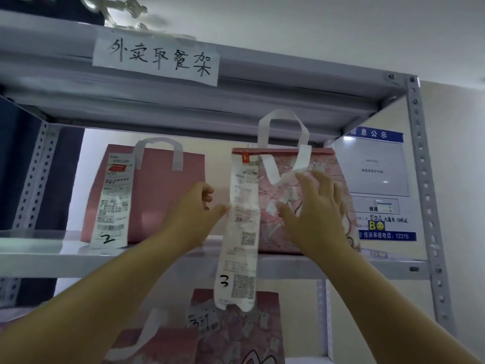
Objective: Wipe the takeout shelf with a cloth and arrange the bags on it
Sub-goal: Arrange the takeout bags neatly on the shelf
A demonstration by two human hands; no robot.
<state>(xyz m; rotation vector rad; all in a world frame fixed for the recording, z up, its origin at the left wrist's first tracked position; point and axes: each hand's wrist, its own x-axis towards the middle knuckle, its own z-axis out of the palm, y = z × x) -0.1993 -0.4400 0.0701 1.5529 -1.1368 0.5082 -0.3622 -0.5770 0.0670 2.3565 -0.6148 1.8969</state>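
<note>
Left hand (195,206) and right hand (315,203), both spread and holding nothing, flank the patterned takeout bag (325,206) on the shelf (39,256); no cloth visible, so arranging seems underway, bags below remaining.

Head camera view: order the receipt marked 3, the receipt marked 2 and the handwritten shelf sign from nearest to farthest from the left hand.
1. Receipt marked 3: just right of the left hand, at its fingertips.
2. Receipt marked 2: to its left, on the plain pink bag.
3. Handwritten shelf sign: far above, taped to the top shelf edge.
</note>
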